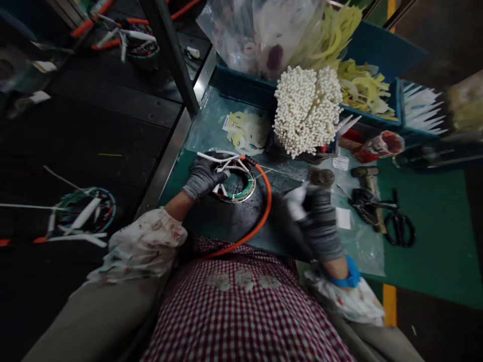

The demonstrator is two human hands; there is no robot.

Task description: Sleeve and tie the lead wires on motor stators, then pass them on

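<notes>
Two gloved hands work over a green counter [426,221]. The left hand [204,178] rests on a ring-shaped coil [238,187], its fingers curled over the near-left rim and closed on it among the white sleeves [217,158] that stick out of the winding. The coil lies flat on a dark patch of the counter, just right of the metal rail [171,151]. An orange cable [262,206] leaves the top of the coil and curves down toward the person's checked apron [245,317].

The right hand [319,216] is held apart from the coil, to its right, with something white [296,203] pinched in its fingers; the blur hides what it is. A blue band [349,279] sits at that wrist.

Behind the coil stands a thick bundle of white sticks [307,108], ends up, in front of a blue bin [241,83] that holds yellow strips [362,85] and clear bags [245,35]. A small heap of pale yellow pieces [247,131] lies between the bin and the coil. Right of the right hand lie black scissors [400,227] and a dark tool [364,203] on clear plastic. A tape roll [379,146] lies further back.

Left of the rail, on the dark belt [105,125], another coil [85,213] with white sleeves lies well apart from the hands.
</notes>
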